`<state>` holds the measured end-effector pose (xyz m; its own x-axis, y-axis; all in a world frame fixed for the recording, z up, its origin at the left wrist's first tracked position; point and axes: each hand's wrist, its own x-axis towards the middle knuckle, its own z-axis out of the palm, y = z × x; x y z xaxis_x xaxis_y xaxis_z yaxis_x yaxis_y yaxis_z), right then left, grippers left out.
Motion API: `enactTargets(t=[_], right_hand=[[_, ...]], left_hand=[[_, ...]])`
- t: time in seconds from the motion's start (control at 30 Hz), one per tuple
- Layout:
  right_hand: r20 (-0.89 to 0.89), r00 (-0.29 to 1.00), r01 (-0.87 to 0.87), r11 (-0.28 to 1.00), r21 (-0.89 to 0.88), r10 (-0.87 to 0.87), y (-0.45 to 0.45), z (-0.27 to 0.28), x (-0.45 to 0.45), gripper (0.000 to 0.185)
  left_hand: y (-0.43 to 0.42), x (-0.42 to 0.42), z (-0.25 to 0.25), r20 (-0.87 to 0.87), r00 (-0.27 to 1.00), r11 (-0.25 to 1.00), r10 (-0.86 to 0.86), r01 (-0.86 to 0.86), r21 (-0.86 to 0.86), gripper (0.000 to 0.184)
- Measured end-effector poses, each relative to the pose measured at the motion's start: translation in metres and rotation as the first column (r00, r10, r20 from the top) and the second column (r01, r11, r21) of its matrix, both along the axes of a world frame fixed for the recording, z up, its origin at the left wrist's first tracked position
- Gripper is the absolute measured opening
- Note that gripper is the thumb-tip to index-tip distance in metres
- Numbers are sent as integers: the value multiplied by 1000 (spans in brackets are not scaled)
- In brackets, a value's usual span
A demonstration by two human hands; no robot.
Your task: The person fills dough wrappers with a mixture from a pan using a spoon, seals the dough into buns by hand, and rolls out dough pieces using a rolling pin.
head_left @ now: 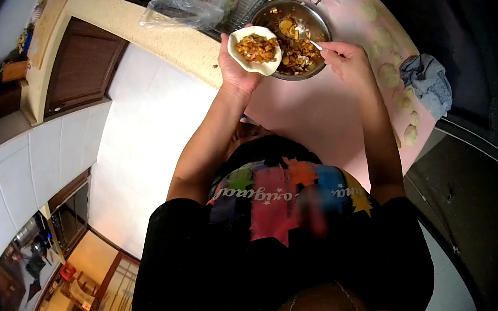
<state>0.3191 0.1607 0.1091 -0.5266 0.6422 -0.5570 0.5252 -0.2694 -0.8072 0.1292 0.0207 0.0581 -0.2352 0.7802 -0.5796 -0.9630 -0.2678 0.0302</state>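
Dough wrapper (265, 69) holding filling (257, 49) rests on open left grip (238, 73).

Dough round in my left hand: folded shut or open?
Open. The dough round lies spread in the left hand, with the filling uncovered and no edge folded over it.

Glossy metal bowl (316, 20), matt cloth (426, 83)

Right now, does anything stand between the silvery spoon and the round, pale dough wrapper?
Nothing visible does: the right hand holds the spoon in the round steel bowl, and the left hand's wrapper overlaps its rim in view.
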Motion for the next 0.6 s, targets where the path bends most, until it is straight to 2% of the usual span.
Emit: enactTargets(t=[0.03,0.07,0.1,0.17,0.2,0.27,0.4,0.47,0.5,0.53,0.6], right_hand=[[-95,989,-75,944,320,111,-11,-3,-2,25],[-151,958,-105,786,610,245,-23,-5,-5,27],[-152,957,-106,784,611,247,-38,6,-9,27],[163,950,-281,497,821,268,-74,30,-23,26],[204,947,-295,423,857,246,-85,23,-26,27],[168,952,-250,340,906,255,-98,5,-30,28],[66,970,-155,385,910,234,-96,1,-29,30],[-59,983,-4,338,941,176,-91,6,-31,32],[-41,989,-20,411,911,140,-87,6,-27,28],[-41,989,-20,411,911,140,-80,1,-23,28],[215,976,-212,375,903,34,-66,-24,-13,28]], left_hand=[[-1,-1,-1,-5,1000,999,-14,14,39,64],[-1,-1,-3,-3,1000,999,-14,15,42,64],[0,1,4,0,1000,998,-13,13,53,64],[1,2,9,-28,1000,997,-1,3,73,63],[2,2,10,-28,1000,997,0,2,74,63],[5,1,12,-3,1000,998,30,-30,51,64],[6,2,13,-5,1000,994,3,-3,105,61],[5,1,8,-2,1000,994,2,-2,109,62],[4,0,8,3,1000,993,0,0,114,63],[4,0,8,3,1000,993,-1,0,114,63],[5,2,7,27,1000,992,14,-18,123,63]])
